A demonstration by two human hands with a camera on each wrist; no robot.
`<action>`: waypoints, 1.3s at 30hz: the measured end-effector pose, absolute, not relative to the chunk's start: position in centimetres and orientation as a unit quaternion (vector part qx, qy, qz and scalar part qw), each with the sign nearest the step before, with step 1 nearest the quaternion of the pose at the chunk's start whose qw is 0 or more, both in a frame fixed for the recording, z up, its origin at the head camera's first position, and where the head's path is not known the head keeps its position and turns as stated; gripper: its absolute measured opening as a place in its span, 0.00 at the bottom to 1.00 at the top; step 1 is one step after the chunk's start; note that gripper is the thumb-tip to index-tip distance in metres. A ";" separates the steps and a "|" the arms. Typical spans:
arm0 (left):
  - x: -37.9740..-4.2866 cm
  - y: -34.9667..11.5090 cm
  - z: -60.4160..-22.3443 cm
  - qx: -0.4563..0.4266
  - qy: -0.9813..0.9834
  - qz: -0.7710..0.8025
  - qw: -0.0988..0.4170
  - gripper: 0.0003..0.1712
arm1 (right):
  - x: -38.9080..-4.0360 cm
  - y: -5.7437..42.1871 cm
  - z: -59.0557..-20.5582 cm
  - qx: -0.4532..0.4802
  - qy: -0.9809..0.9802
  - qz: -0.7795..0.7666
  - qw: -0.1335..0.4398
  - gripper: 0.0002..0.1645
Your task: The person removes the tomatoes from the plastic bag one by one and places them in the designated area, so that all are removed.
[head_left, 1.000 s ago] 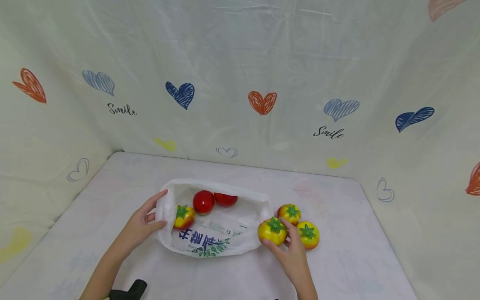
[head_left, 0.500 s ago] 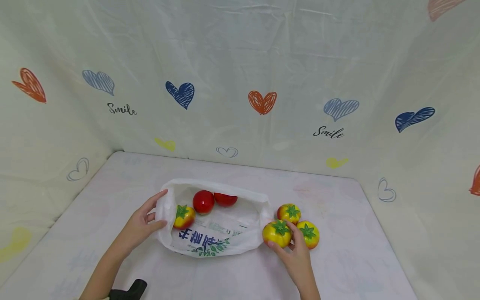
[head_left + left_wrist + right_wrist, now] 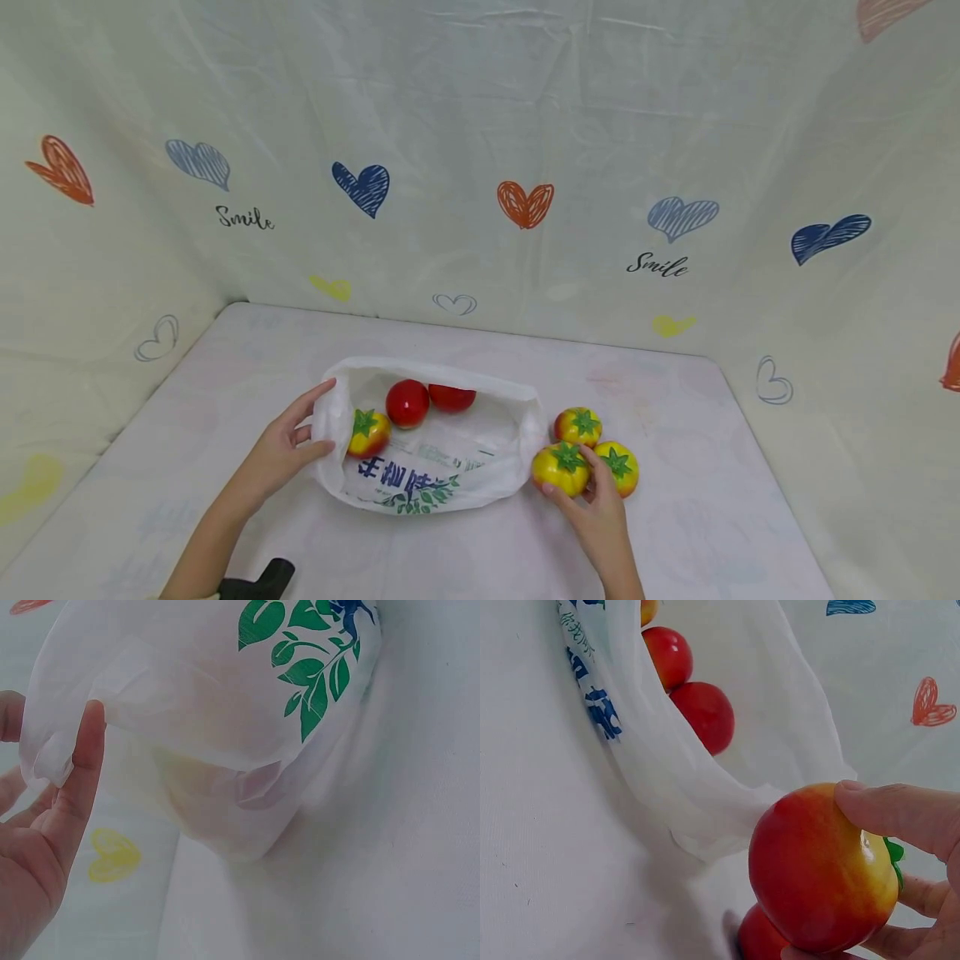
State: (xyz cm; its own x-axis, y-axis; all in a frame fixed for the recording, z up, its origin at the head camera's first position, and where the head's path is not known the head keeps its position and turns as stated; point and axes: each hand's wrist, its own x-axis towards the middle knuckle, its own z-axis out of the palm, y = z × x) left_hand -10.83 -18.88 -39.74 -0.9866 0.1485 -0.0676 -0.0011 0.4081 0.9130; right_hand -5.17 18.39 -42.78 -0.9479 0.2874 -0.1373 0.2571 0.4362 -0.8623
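Observation:
My left hand (image 3: pixel 281 454) pinches the left rim of a white plastic bag (image 3: pixel 491 492), which lies with its mouth spread toward me. Inside the bag are a yellow-red tomato (image 3: pixel 368 440) with a green star-shaped top and two red round fruits, one red fruit (image 3: pixel 407 404) beside another (image 3: pixel 452 399). Just outside the bag's right side, my right hand (image 3: pixel 602 521) holds a glossy yellow-red tomato (image 3: pixel 817 870) between thumb and fingers. Its red underside shows in the right wrist view. Behind that hand sit two similar tomatoes, a farther one (image 3: pixel 578 426) and a nearer one (image 3: pixel 619 472).
Everything lies on a pale table (image 3: pixel 697 533). White sheeting (image 3: pixel 450 108) printed with hearts and words closes off the back and sides. A black object (image 3: pixel 262 579) shows at the lower left by the left forearm.
My right hand has moved a little to the right, carrying the tomato away from the bag's right edge toward the other two tomatoes. The left hand and the bag stay put.

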 end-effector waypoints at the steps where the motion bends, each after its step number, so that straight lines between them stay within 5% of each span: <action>1: -10.8 -18.9 -39.7 0.044 0.836 0.542 0.068 0.45 | -5.2 18.4 -42.8 -0.163 -0.845 0.509 0.014 0.49; 39: -10.7 -18.9 -39.6 0.037 0.839 0.538 0.070 0.45 | -5.6 18.9 -45.4 -0.145 -0.874 0.464 0.021 0.44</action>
